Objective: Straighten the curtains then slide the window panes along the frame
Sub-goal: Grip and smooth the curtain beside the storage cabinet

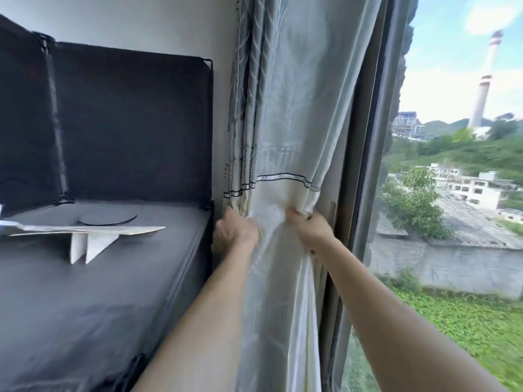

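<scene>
**Curtain [283, 123] bunched in both fists, panes untouched**

Head view: my left hand [235, 233] is clenched round the gathered pleats. My right hand [311, 230] grasps the loose pale cloth just beside it, fingers pinching a fold. The curtain hangs above my fingers and falls on below them, its dark trim band [280, 178] just above my knuckles. The cloth between my hands is blurred, so I cannot say whether I hold one layer or a sheer one as well.

To do this well, I judge I should draw my hands apart evenly and level, letting the folds run out flat rather than tugging downward, and ease my grip as the pleats settle.

Close to the right of my right fingers stands the window frame [365, 165], with the window pane [452, 236] beyond. The curtain's edge lies against that frame and looks likely to need clearing before anything slides. Left of my left fingers a dark padded platform [99, 292] sits against the wall [169, 24], carrying a folded card [90, 239], well apart from my hands.
</scene>
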### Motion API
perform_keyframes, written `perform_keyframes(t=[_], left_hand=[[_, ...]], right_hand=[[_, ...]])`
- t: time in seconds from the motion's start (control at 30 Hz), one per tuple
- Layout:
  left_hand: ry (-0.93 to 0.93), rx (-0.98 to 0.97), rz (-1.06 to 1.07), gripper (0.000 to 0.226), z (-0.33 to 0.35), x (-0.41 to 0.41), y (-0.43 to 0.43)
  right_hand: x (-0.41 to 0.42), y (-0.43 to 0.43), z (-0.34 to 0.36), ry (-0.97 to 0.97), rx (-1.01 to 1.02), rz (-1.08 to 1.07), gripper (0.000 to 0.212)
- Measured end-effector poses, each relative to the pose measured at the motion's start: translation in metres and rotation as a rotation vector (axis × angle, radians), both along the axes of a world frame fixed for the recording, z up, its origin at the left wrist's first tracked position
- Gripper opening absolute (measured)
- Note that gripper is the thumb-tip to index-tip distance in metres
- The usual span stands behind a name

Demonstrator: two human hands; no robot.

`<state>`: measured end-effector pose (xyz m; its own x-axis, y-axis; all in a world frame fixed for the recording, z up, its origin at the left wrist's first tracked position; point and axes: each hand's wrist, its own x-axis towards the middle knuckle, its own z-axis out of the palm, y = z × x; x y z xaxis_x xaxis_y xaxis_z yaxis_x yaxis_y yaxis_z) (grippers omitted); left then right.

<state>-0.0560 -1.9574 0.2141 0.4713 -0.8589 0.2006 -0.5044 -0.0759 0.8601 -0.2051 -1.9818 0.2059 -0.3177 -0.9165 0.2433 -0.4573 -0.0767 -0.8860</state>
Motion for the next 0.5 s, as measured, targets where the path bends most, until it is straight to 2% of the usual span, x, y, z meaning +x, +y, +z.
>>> perform_keyframes(t=[0.13,0.2,0.27,0.5], left_hand=[[0.132,-0.108,-0.062,0.055,0.0,-0.006,0.064],[0.175,-0.17,-0.091,0.072,0.002,-0.011,0.093],[0.223,-0.232,-0.135,0.084,0.006,-0.011,0.123],[0.319,-0.438,-0.337,0.09,0.047,0.008,0.219]], right_hand=[[0.007,0.068,0.013,0.092,-0.1,-0.067,0.06],[0.014,0.101,0.02,0.058,-0.173,-0.093,0.066],[0.019,0.136,0.024,-0.02,-0.216,-0.109,0.062],[0.023,0.233,0.036,-0.156,-0.359,-0.085,0.064]])
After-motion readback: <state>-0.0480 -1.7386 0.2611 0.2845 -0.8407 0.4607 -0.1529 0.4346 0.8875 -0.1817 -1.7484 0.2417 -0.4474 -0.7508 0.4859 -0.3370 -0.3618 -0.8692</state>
